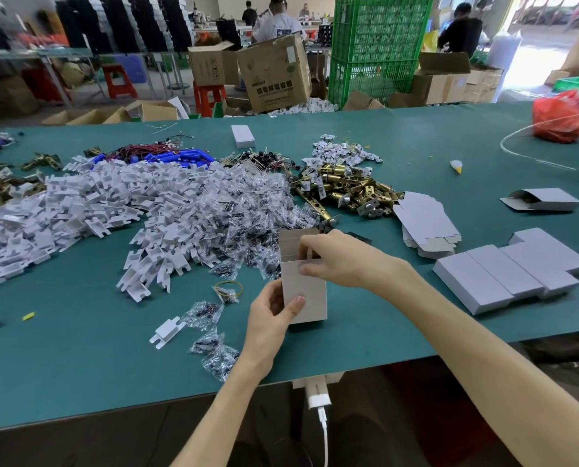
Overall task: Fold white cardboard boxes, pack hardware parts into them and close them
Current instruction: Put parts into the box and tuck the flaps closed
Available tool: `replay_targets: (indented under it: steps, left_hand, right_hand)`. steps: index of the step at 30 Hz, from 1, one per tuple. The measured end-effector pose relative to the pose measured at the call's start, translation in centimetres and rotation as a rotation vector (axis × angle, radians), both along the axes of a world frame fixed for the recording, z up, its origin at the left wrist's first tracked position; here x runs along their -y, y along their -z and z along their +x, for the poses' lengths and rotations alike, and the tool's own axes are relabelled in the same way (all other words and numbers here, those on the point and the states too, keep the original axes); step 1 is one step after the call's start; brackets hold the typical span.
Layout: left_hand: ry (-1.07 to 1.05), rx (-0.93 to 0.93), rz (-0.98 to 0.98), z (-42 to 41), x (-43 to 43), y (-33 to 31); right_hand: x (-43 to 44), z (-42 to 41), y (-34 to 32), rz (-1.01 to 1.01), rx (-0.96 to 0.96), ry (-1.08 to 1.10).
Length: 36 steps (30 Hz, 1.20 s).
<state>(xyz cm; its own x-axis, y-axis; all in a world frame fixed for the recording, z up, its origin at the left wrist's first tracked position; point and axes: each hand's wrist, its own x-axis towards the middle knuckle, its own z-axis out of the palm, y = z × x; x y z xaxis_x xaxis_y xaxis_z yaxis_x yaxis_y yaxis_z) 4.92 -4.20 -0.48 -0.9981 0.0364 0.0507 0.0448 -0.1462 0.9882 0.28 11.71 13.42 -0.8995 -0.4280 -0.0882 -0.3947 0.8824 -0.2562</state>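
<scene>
A packing workshop on a factory floor: a long green tabletop [416, 146] carries heaps of white plastic brackets [89, 203] left of the left grip [271, 315], bagged parts [247, 203] and brass latches [345, 187] beyond the right grip [335, 261], closed white boxes [507, 278] to its right. Farther beyond stand brown cartons [274, 75], green crates [379, 38] and workers [460, 32] at benches.

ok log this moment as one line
left hand: holds white box upright | right hand: pinches its open top | lid flap: up
</scene>
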Motion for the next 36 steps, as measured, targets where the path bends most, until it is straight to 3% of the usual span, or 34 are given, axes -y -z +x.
replay_targets:
  steps: [6, 18, 31, 36]
  left_hand:
    - [-0.002, -0.003, 0.002, 0.0, 0.0, 0.0]
    - [-0.015, 0.005, 0.025, 0.0, 0.0, 0.0]
    - [0.003, 0.004, -0.009, 0.0, 0.0, -0.1]
    - [0.011, -0.001, -0.009, 0.1, 0.0, -0.1]
  right_hand:
    - [0.4, 0.2, 0.4, 0.064, 0.055, -0.001]
    - [0.2, 0.5, 0.5, -0.071, -0.020, 0.006]
    - [0.5, 0.1, 1.2, 0.040, 0.005, -0.010]
    - [0.1, 0.1, 0.9, -0.080, 0.060, 0.022]
